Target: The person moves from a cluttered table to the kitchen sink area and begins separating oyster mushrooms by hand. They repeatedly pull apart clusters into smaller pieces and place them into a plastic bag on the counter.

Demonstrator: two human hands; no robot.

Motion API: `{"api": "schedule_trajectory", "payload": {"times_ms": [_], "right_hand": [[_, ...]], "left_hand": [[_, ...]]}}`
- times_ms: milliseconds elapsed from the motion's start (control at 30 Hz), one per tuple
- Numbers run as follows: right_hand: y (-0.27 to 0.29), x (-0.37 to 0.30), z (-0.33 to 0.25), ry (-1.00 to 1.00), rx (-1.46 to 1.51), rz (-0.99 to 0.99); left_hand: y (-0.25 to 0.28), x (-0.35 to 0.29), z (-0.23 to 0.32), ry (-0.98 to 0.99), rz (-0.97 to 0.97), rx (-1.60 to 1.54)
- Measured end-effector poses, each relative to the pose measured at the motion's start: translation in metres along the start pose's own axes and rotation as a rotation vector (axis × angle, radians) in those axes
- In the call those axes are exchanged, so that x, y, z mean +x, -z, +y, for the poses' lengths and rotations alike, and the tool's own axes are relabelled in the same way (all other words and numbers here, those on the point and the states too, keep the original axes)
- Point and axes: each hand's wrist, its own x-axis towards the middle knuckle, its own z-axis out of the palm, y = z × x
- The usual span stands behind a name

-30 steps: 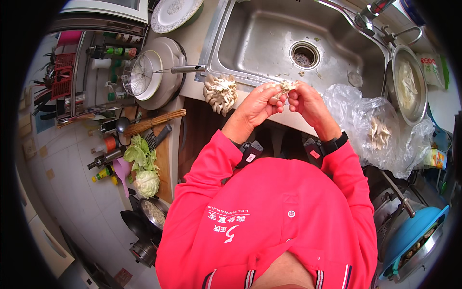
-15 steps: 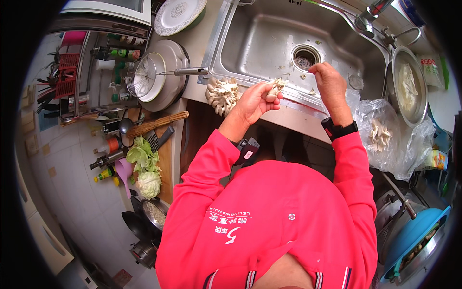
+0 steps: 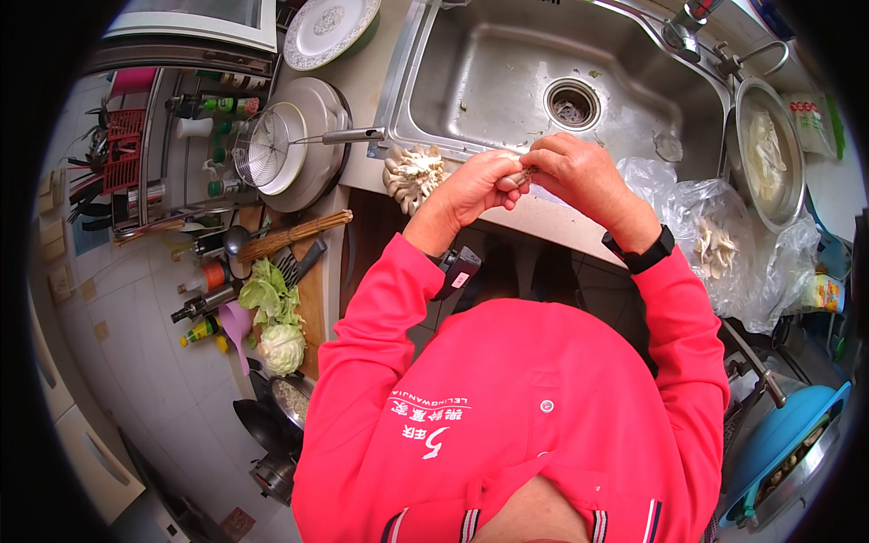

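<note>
My left hand [image 3: 475,187] is closed around a small piece of oyster mushroom [image 3: 513,182] at the sink's front edge. Thumb and fingers of my right hand [image 3: 579,174] pinch the stem end of that same piece, hiding part of it. A larger oyster mushroom cluster [image 3: 413,177] lies on the counter edge left of my left hand. Beyond my hands, the steel sink [image 3: 507,77] holds small scraps around its drain [image 3: 572,104]. Right of my right wrist, a clear plastic bag [image 3: 756,271] has torn mushroom pieces [image 3: 715,247] on it.
A wire skimmer [image 3: 262,149] rests over stacked dishes on the left, its handle reaching toward the sink. The faucet [image 3: 683,36] stands at the back right. A metal basin [image 3: 740,136] leans right of the sink. Cabbage [image 3: 281,349] sits lower left, a blue basin [image 3: 778,434] lower right.
My right hand has come left from over the sink's front and now meets the mushroom piece in my left hand. The left hand keeps its hold at nearly the same place.
</note>
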Motion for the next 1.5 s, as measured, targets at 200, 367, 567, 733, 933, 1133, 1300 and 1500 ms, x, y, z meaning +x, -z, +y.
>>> {"api": "schedule_trajectory", "payload": {"times_ms": [200, 367, 567, 733, 933, 1133, 1300, 1500], "right_hand": [[-0.003, -0.007, 0.002, -0.032, 0.102, 0.046], [-0.010, -0.011, 0.000, -0.077, -0.052, 0.093], [-0.022, -0.014, -0.006, -0.200, -0.200, 0.134], [-0.024, -0.014, 0.000, -0.201, -0.138, 0.152], [-0.026, -0.017, 0.002, -0.203, -0.114, 0.166], [-0.026, -0.017, 0.020, -0.331, -0.055, 0.239], [-0.009, -0.023, 0.051, -0.558, 0.415, 0.435], [-0.002, -0.018, 0.056, -0.571, -0.491, 0.180]], "left_hand": [[-0.004, 0.002, -0.004, 0.001, 0.032, 0.048], [-0.009, 0.006, -0.006, -0.022, 0.045, 0.046], [-0.018, 0.013, -0.010, -0.090, 0.149, 0.066], [-0.020, 0.010, -0.013, -0.072, 0.173, 0.091], [-0.019, 0.010, -0.018, -0.087, 0.172, 0.063], [-0.025, 0.008, -0.017, -0.161, 0.251, 0.055], [-0.022, 0.001, -0.002, -0.161, 0.224, 0.023], [-0.024, 0.001, -0.001, -0.238, 0.152, 0.010]]}}
